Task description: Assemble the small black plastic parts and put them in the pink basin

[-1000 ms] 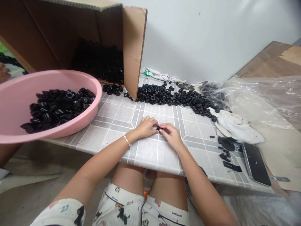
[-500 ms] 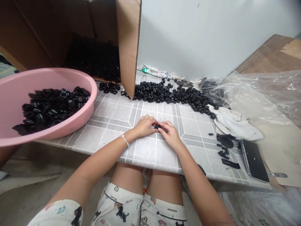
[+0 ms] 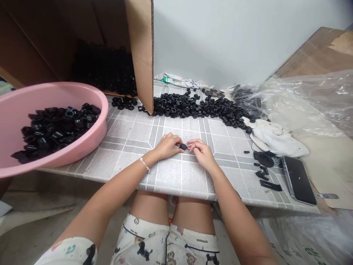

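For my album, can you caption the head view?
Left-hand fingers hold a small round black plastic-looking part beside the right hand.

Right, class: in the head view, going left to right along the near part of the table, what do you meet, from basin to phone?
Pink basin → bracelet → left hand → small round black part → right hand → flat black strip → phone

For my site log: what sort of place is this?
Probably a small workshop or home work corner, though I can't tell which: a pink basin heaped with black parts, a cardboard box holding many more, and a long pile across the table.
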A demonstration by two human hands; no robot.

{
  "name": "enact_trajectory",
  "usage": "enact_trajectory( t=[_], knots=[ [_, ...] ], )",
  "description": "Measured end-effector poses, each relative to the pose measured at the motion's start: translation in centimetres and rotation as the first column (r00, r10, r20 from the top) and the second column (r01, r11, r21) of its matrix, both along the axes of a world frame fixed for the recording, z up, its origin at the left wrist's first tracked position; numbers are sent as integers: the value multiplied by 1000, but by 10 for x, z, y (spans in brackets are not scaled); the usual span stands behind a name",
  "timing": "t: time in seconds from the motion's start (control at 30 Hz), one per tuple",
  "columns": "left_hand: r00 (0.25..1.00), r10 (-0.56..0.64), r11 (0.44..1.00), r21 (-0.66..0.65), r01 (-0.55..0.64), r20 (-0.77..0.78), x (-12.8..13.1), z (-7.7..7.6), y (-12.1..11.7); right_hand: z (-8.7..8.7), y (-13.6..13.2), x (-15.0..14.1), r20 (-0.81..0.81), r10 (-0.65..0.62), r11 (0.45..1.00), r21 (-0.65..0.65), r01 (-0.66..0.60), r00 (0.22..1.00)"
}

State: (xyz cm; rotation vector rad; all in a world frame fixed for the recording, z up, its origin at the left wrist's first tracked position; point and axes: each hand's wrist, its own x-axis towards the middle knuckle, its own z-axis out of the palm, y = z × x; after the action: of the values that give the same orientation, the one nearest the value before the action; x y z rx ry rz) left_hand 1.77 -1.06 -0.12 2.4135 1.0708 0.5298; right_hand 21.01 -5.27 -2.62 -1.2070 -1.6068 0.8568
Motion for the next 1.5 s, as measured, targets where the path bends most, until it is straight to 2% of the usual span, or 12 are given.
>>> enact_trajectory(
  t=[0.17, 0.3, 0.43, 0.6, 0.73, 0.8, 0.9, 1.0, 1.23, 1.33, 1.4, 1.5],
  knots=[
    [1000, 6, 1000, 9, -6, -2, 1, 1, 1, -1, 2, 3, -69, 41, 998, -51, -45, 997],
    [1000, 4, 1000, 16, -4, 2, 2, -1, 1, -1, 3, 4, -97, 13, 998, -54, -18, 995],
    [1000, 3, 1000, 17, -3, -15, 2, 0, 1, -1, 3, 4, -34, 46, 999, -23, -47, 998],
    [1000, -15, 999, 48, 15, -8, 0, 5, -3, 1, 0, 0, -29, -1, 999, -48, -1, 1000],
    [986, -67, 998, 8, 67, 153, -1, 5, -6, 3, -2, -10, 47, 28, 1000, 5, -28, 999],
    [952, -85, 991, -76, 112, 292, 1, 3, -6, 4, -2, -15, -25, 13, 1000, -18, -14, 1000],
    [864, -1, 967, -219, 128, 503, 5, 1, -6, 7, -1, -19, -212, -17, 997, -83, -1, 977],
    [794, 105, 934, -333, 127, 599, 8, 3, -5, 11, -2, -20, -273, -26, 996, -90, 1, 962],
    [824, 65, 915, -364, 177, 563, 9, 3, -7, 14, -10, -18, 82, -59, 997, 51, 55, 995],
    [836, 36, 957, -260, 130, 548, 12, 1, -10, 11, -8, -22, -8, -88, 996, -8, 88, 996],
    [874, -37, 992, -88, 91, 485, 12, 1, -12, 10, -7, -25, -137, -68, 992, -111, 53, 988],
    [925, -182, 979, 145, 141, 332, 9, 6, -15, 12, -7, -29, -323, -58, 973, -231, -19, 944]
  ],
)
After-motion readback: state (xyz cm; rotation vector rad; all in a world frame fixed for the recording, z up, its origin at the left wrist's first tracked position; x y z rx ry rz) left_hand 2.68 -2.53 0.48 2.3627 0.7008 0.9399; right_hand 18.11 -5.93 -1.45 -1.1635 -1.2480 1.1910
